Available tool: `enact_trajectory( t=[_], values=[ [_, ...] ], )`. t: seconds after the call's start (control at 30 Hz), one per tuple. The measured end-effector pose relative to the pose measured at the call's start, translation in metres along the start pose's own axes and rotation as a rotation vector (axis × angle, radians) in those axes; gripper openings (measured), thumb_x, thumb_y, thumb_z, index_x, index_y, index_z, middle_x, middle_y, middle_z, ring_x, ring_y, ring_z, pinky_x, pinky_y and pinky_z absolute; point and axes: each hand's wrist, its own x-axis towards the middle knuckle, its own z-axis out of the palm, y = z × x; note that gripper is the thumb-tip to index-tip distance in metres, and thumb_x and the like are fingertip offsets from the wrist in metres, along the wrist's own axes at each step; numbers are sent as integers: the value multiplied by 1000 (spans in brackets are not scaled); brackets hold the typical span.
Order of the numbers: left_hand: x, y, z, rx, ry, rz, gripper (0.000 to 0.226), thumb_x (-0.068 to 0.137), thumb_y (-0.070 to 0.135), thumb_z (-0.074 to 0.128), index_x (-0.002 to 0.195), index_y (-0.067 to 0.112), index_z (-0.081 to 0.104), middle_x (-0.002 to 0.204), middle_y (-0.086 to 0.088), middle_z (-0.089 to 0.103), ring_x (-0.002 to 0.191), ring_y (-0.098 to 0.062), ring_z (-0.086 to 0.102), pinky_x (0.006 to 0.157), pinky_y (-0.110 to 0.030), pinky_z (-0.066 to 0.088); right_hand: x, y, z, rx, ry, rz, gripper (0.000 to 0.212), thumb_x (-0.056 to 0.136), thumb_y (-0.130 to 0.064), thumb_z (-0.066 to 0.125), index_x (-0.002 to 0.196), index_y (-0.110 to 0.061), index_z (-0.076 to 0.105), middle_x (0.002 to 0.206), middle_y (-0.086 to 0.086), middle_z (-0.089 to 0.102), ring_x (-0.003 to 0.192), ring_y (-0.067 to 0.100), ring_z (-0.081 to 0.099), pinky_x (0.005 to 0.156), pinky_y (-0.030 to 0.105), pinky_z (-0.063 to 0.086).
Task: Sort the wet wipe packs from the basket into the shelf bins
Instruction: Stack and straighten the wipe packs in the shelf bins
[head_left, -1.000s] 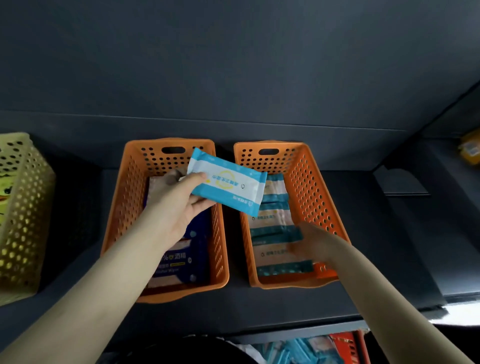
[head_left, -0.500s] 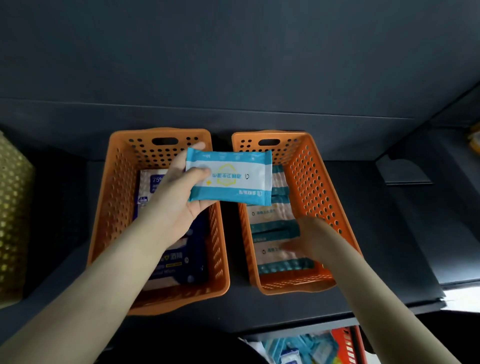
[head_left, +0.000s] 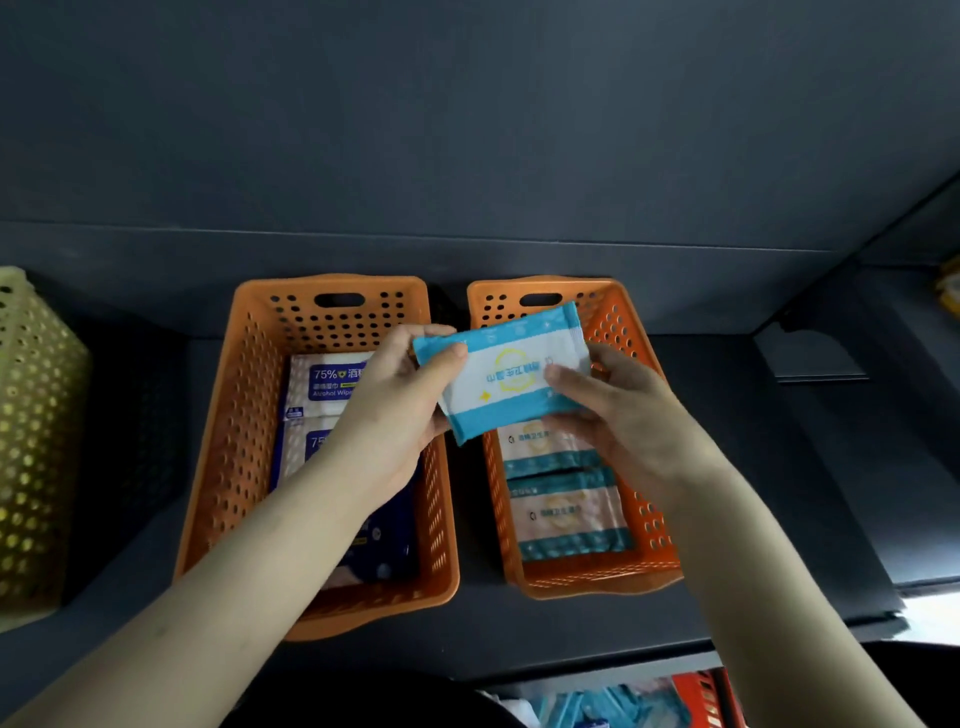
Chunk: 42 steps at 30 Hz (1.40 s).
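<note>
both hands hold one blue and white wipe pack (head_left: 511, 376) in the air, tilted, mostly above the back of the right bin (head_left: 649, 519) and reaching over the gap towards the left bin (head_left: 234, 441). the left hand (head_left: 395, 415) pinches its left end, thumb on top and fingers curled behind; the right hand (head_left: 623, 415) grips the right end with its thumb on the front. teal packs (head_left: 563, 514) lie flat in the right bin, dark blue packs (head_left: 332, 382) in the left. a yellow bin (head_left: 36, 441) stands further left on the dark shelf (head_left: 753, 467); a red basket (head_left: 701, 696) shows below.
</note>
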Motion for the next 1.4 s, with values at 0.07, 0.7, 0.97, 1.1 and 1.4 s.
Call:
enact_trajectory(
  t=[0.07,0.7,0.97,1.1,1.4],
  values=[
    [-1,1,7,-88,35,-24,9,93,6,58,88,12,54,105,-11,68,91,-20,70,63,-32,60,7,2,2,320,111,-7,22,84,-8,69,103,-5,57,100,11,72,85,17,72,65,22,59],
    [30,-19,-20,1233,-83,433,57,89,49,55,143,37,40,151,21,35,149,-25,7,118,-51,11,79,-4,-33,-1391,-111,-369,45,89,-20,66,132,-27,54,121,-6,61,102,6,55,82,20,50],
    [36,-26,-26,1160,-143,443,78,74,72,44,145,41,35,140,35,28,147,-19,15,117,-53,17,97,30,-38,-1505,-81,-256,52,85,-26,70,134,-27,54,138,-3,46,131,21,39,114,40,31],
    [37,-27,-26,1128,-149,440,76,73,71,46,143,44,35,130,50,21,146,-15,12,117,-51,16,100,33,-33,-1540,-71,-262,48,89,-22,65,135,-31,53,139,-7,40,132,22,33,113,35,26],
    [38,-28,-28,1092,-160,432,73,74,69,48,142,45,35,134,47,24,146,-13,12,117,-52,18,105,38,-35,-1512,-61,-284,65,79,-26,76,137,-30,47,136,-12,45,131,19,37,114,38,31]
  ],
)
